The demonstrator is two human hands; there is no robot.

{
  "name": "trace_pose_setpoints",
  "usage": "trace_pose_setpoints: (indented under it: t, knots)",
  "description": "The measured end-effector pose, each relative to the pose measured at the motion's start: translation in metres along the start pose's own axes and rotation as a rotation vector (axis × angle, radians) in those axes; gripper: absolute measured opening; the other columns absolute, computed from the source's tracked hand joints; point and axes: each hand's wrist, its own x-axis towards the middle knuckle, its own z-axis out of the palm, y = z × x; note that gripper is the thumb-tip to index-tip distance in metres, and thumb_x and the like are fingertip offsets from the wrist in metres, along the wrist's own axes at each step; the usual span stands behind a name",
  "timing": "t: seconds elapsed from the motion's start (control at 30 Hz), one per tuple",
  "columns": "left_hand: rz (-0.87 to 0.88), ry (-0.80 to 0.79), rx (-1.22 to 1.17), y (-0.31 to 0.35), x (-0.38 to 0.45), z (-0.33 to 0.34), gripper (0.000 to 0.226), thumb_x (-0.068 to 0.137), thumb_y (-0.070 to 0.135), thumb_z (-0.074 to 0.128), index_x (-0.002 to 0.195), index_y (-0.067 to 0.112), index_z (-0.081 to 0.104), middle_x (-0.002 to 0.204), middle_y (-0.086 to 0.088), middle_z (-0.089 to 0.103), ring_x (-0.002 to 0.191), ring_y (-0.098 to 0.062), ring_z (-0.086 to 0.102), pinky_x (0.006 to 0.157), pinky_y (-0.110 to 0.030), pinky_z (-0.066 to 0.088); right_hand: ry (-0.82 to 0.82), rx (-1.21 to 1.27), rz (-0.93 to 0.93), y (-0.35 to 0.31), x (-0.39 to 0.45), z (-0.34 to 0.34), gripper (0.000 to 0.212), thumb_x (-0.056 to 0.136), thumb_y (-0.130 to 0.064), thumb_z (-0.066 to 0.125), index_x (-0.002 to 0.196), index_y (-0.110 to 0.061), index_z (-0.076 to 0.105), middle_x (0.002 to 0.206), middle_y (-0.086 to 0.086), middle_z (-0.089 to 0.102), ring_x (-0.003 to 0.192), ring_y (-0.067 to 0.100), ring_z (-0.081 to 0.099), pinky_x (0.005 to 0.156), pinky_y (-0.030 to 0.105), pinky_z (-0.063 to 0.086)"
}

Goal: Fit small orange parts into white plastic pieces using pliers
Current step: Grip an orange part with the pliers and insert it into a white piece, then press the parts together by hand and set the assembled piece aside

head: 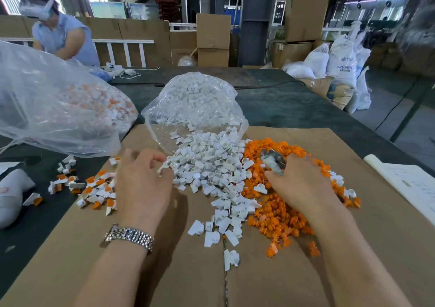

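Observation:
A heap of white plastic pieces [211, 165] lies mid-cardboard, spilling from a clear bag [195, 99]. Right beside it spreads a heap of small orange parts [277, 215]. My left hand [141, 184], with a metal watch on the wrist, rests at the white heap's left edge, its fingertips pinched on one white piece [163, 167]. My right hand [303, 186] lies over the orange heap and grips the pliers [274, 163]; only their grey metal jaws stick out past the thumb, pointing up and left. White pieces with orange parts fitted [94, 189] are scattered to the left of my left hand.
A brown cardboard sheet [188, 278] covers the dark table [294, 104]. A big clear bag [58, 104] of fitted white-and-orange pieces sits at left, a white sack [11, 196] below it. Paper sheets [404, 184] lie at right. Another person [63, 36] works at the far left.

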Motion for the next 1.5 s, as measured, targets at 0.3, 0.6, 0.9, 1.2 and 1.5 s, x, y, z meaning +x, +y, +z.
trace_pose_setpoints:
  t: [0.3, 0.6, 0.9, 1.2, 1.5]
  knots:
    - [0.242, -0.733, -0.132, 0.017, -0.022, 0.020, 0.018, 0.083, 0.043, 0.080, 0.099, 0.036, 0.074, 0.093, 0.019, 0.068, 0.087, 0.007, 0.061, 0.074, -0.012, 0.050, 0.082, -0.108, -0.016, -0.002, 0.001, 0.024, 0.063, 0.093, -0.058, 0.060, 0.135, -0.012, 0.049, 0.136, 0.014, 0.048, 0.128, 0.035, 0.044, 0.100, 0.050, 0.040]
    - [0.146, -0.664, -0.135, 0.021, -0.025, 0.025, 0.007, 0.094, 0.030, 0.072, 0.091, 0.037, 0.072, 0.083, 0.015, 0.072, 0.065, -0.003, 0.069, 0.056, -0.017, 0.054, 0.120, -0.004, -0.058, 0.002, 0.001, 0.029, 0.065, 0.092, -0.060, 0.059, 0.138, -0.017, 0.045, 0.138, 0.010, 0.041, 0.131, 0.032, 0.036, 0.102, 0.052, 0.037]
    - [-0.060, -0.542, -0.396, 0.020, -0.021, 0.021, 0.013, 0.099, 0.014, 0.062, 0.099, 0.027, 0.062, 0.090, 0.001, 0.070, 0.055, -0.013, 0.071, 0.047, -0.018, 0.050, 0.048, 0.082, -0.314, 0.007, -0.004, 0.020, 0.011, 0.091, -0.040, 0.071, 0.082, -0.038, 0.065, 0.084, -0.015, 0.055, 0.106, 0.015, 0.042, 0.085, 0.040, 0.033]
    - [-0.395, -0.630, -0.835, 0.020, -0.015, 0.014, 0.015, 0.090, -0.004, 0.070, 0.098, 0.006, 0.078, 0.083, -0.006, 0.077, 0.083, -0.029, 0.078, 0.064, -0.017, 0.057, 0.129, -0.171, -0.488, -0.004, -0.011, 0.029, 0.019, 0.092, -0.041, 0.070, 0.110, -0.034, 0.070, 0.102, -0.010, 0.069, 0.108, 0.016, 0.049, 0.086, 0.037, 0.037]
    - [-0.494, -0.748, -1.041, 0.022, -0.013, 0.014, 0.027, 0.089, -0.016, 0.062, 0.110, -0.003, 0.074, 0.108, -0.020, 0.076, 0.100, -0.033, 0.075, 0.079, -0.026, 0.061, 0.136, 0.267, -0.426, -0.007, -0.007, 0.024, 0.019, 0.101, -0.024, 0.060, 0.117, -0.025, 0.070, 0.113, -0.005, 0.064, 0.101, 0.011, 0.060, 0.089, 0.027, 0.049]
